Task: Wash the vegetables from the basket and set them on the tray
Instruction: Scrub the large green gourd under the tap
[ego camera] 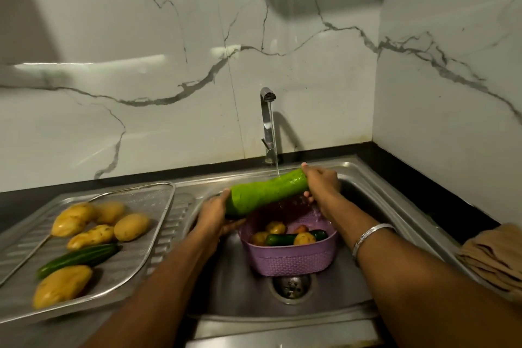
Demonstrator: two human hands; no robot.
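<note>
I hold a long light-green gourd [267, 193] level over the sink, under the running tap [267, 121]. My left hand [216, 213] cups its near left end and my right hand [322, 183] grips its far right end. Below it sits a purple basket [291, 258] in the sink, holding potatoes, a dark cucumber and something orange. On the left, a steel mesh tray [147, 237] carries several potatoes [131, 226] and one dark green cucumber [79, 258].
The steel sink basin [243, 297] has a drain [291, 285] just in front of the basket. A folded tan cloth [494, 257] lies on the black counter at the right. Marble walls close in behind and on the right.
</note>
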